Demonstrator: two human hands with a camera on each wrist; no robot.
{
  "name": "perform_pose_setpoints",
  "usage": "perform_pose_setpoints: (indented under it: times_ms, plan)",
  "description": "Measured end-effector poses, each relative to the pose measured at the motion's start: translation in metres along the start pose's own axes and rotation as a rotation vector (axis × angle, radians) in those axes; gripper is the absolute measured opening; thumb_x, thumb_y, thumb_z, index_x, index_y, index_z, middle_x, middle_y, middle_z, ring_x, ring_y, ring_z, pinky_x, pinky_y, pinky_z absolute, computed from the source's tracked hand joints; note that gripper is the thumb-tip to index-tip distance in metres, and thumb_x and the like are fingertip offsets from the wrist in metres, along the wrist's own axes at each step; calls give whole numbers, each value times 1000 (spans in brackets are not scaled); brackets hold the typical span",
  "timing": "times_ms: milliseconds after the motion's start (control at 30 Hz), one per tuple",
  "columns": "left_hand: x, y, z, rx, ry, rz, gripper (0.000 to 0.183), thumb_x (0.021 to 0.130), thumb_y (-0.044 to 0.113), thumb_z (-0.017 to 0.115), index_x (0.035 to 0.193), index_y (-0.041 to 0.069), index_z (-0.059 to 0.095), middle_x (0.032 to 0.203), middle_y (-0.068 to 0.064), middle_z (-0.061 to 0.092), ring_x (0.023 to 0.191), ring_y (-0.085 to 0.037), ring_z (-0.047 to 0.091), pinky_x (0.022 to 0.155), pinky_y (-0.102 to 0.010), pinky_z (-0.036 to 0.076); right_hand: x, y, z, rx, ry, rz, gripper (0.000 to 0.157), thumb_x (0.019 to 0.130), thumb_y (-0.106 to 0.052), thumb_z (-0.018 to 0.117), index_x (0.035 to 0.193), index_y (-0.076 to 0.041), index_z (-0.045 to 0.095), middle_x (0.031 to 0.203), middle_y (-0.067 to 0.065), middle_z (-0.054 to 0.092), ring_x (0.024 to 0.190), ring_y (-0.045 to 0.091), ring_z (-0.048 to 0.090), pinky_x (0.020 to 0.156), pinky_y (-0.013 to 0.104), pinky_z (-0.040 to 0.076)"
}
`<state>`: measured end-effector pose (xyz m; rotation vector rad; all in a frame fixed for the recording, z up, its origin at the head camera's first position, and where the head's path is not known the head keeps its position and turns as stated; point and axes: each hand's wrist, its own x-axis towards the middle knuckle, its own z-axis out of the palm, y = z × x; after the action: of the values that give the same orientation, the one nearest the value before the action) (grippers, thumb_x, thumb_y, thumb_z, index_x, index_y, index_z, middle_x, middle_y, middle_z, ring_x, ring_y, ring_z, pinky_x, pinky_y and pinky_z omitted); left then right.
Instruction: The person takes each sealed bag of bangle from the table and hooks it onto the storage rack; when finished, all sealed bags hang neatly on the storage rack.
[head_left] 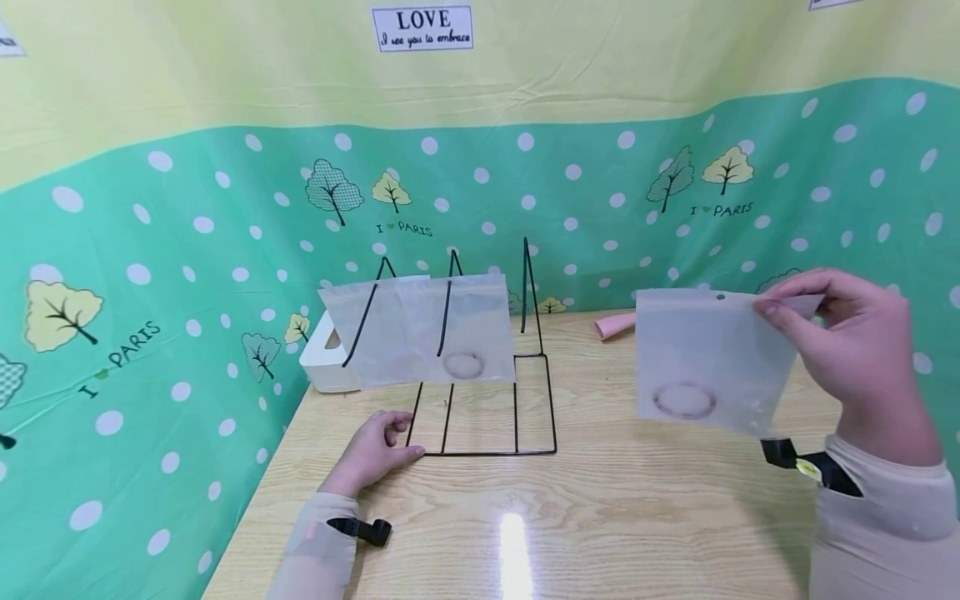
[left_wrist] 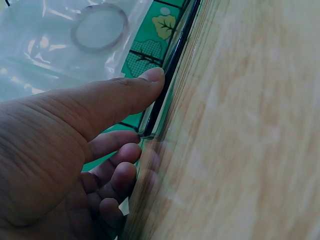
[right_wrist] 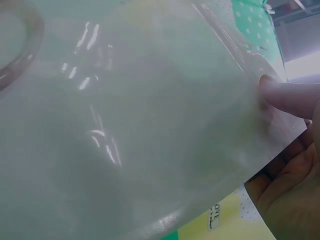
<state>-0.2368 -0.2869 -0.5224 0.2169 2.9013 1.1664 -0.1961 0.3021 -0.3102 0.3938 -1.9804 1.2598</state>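
On the table stands a black wire rack (head_left: 491,454) with upright prongs. My left hand (head_left: 375,450) holds its front left corner, the thumb (left_wrist: 145,92) against the black bar and the other fingers curled beside it. Two frosted plastic bags hang on the prongs, overlapping; the right one (head_left: 483,321) shows a ring-shaped bracelet (head_left: 463,365) at its bottom. To the right of the rack, my right hand (head_left: 855,350) pinches a frosted zip bag (head_left: 705,358) by its top right corner, above the table. A round bracelet (head_left: 684,401) lies in the bottom of that bag.
Behind the rack's left side is a white box (head_left: 330,375) with an opening on top. A pink rolled object (head_left: 615,324) lies at the back of the table, partly behind the held bag. A green and yellow printed cloth (head_left: 570,167) hangs behind and at the sides.
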Motion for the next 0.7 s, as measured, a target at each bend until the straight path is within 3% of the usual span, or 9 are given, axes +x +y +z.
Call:
perform_pose_setpoints:
  times_ms: [167, 400, 700]
  plan:
    - [0, -1, 0, -4, -1, 2, 67, 81, 32, 93, 138, 10, 66, 108, -1, 59, 85, -18, 50, 74, -35, 44, -3, -6, 6, 37, 7, -18, 11, 83, 21, 75, 91, 15, 73, 90, 6, 76, 66, 11, 59, 58, 19, 42]
    - [1, -1, 1, -3, -2, 5, 67, 81, 33, 94, 137, 10, 66, 108, -1, 60, 86, -18, 51, 75, -35, 45, -5, -12, 15, 72, 16, -62, 12, 81, 25, 73, 89, 17, 71, 88, 4, 75, 60, 10, 55, 56, 18, 41]
    - [0, -1, 0, -8, -6, -1, 67, 81, 32, 93, 138, 10, 65, 108, -1, 60, 85, -18, 51, 74, -35, 45, -5, -14, 26, 446, 19, -127, 14, 78, 31, 70, 89, 28, 62, 88, 14, 76, 65, 16, 68, 60, 18, 49]
